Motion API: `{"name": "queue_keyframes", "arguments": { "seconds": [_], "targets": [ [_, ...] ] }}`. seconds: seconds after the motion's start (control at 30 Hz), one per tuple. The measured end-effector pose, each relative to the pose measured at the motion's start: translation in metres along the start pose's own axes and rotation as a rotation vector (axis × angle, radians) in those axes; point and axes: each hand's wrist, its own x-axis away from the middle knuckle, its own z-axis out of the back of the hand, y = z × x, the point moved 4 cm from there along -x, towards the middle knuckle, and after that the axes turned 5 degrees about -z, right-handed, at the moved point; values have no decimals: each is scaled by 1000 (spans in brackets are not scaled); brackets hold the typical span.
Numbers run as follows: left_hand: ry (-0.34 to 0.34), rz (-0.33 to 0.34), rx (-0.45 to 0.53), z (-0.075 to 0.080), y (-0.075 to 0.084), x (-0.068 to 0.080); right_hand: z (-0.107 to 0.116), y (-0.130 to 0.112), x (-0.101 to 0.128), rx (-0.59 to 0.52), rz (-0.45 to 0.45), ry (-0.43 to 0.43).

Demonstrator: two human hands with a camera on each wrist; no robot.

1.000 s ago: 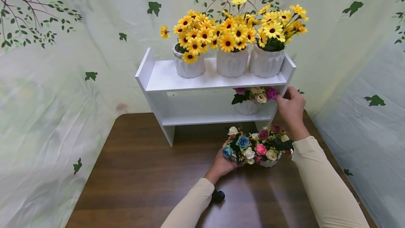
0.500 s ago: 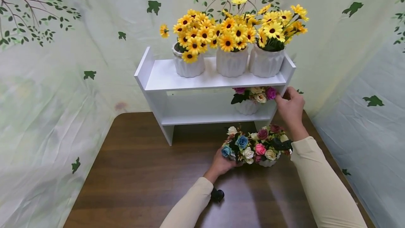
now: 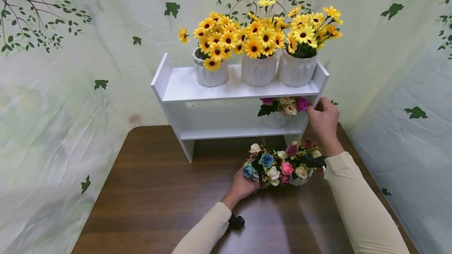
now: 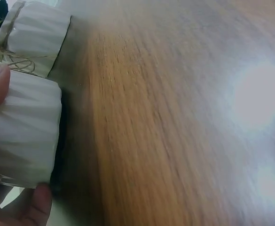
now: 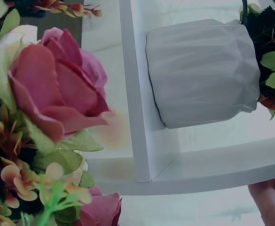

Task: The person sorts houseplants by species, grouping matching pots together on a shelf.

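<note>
Mixed-rose pot (image 3: 266, 166) (blue, pink and cream blooms, ribbed white base) sits on the wooden table (image 3: 159, 191), gripped by the left hand (image 3: 241, 187). Right hand (image 3: 323, 122) pinches a purple bloom of the shelf pot (image 3: 279, 113).

The lower shelf (image 3: 226, 132) lies open across its left and middle; only the white pot of roses (image 3: 279, 113) fills its right end, with the right hand (image 3: 323, 120) at the frame's right side panel. On top, three sunflower pots (image 3: 257, 69) crowd the middle and right, leaving bare board at the left. The near-left table (image 3: 148, 199) is bare wood; two rose pots (image 3: 282, 164) and the left hand (image 3: 243, 185) block the right, just before the shelf.
</note>
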Motion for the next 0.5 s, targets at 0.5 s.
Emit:
{"name": "queue_keyframes", "arguments": {
  "seconds": [0.5],
  "targets": [
    [76,-134,100,107,9,51,-2,-2,3,-22,-33,-24]
  ]
}}
